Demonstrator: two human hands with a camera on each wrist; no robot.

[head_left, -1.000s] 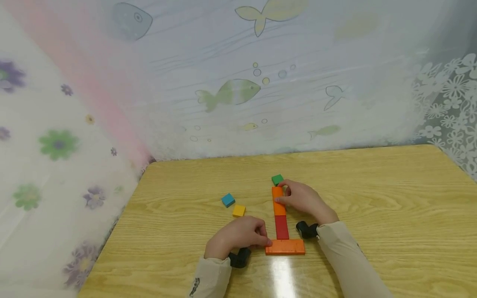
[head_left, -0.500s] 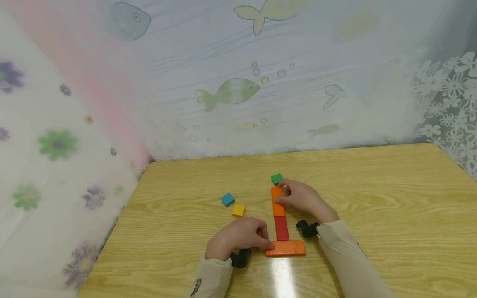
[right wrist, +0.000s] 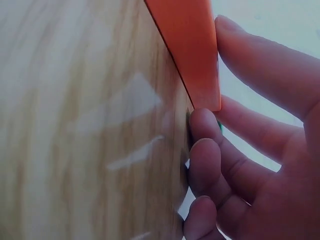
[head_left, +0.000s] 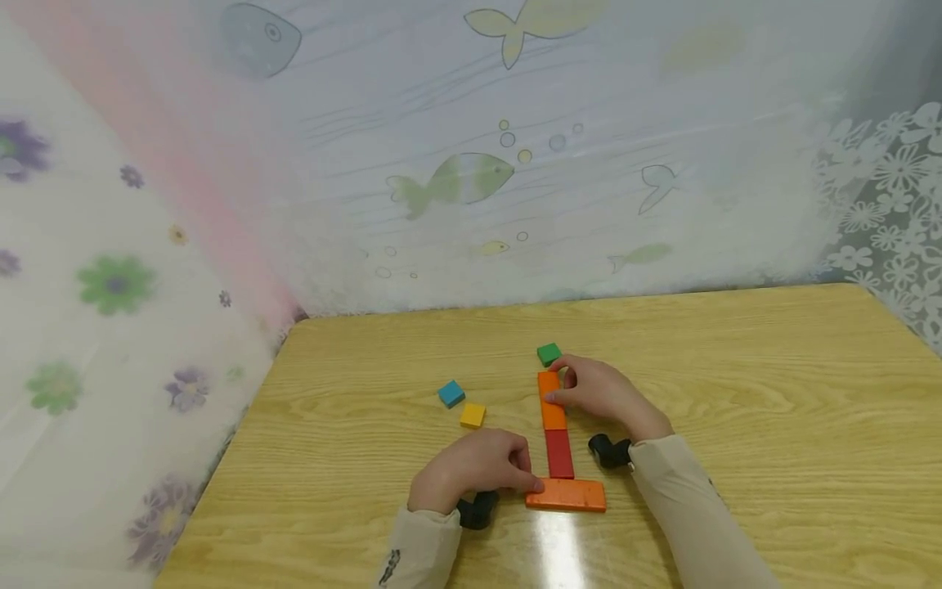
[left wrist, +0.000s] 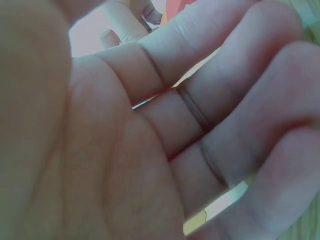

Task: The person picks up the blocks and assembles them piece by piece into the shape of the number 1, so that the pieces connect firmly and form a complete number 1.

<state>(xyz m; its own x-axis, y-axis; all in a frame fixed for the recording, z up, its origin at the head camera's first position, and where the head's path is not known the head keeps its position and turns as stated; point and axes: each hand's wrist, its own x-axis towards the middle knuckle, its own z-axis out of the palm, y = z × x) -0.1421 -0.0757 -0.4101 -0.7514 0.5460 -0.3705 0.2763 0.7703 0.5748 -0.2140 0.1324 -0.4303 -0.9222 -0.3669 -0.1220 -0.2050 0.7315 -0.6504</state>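
Currently, a long rectangular orange block (head_left: 553, 413) lies flat, pointing away from the person, its near end meeting a flat rectangular red block (head_left: 559, 455). The red block continues the line back to a second, glossy orange rectangular block (head_left: 570, 495) set crosswise, so the 3 pieces look like an upside-down T. The right hand (head_left: 609, 394) is nearly closed, gripping the far orange piece between its thumb and index finger; in the right wrist view its other 3 fingers curl below the block's end. The left hand (head_left: 477, 465) is bent and mostly closed too, holding the left end of the crosswise piece, its thumb on the top face; its index fingertip is hidden. Just beyond the right index finger sits a small square green block (head_left: 549, 354). Left of the line, 2 more small square blocks, 1 blue (head_left: 452, 394) and 1 yellow (head_left: 473, 415), lie near each other, the yellow nearer the left hand. Both arms wear beige long sleeves (head_left: 695, 507) and black wrist devices (head_left: 609, 451). Everything rests on a wood-grain table (head_left: 331, 491), behind which hangs a pale fish-patterned sheet (head_left: 441, 106).
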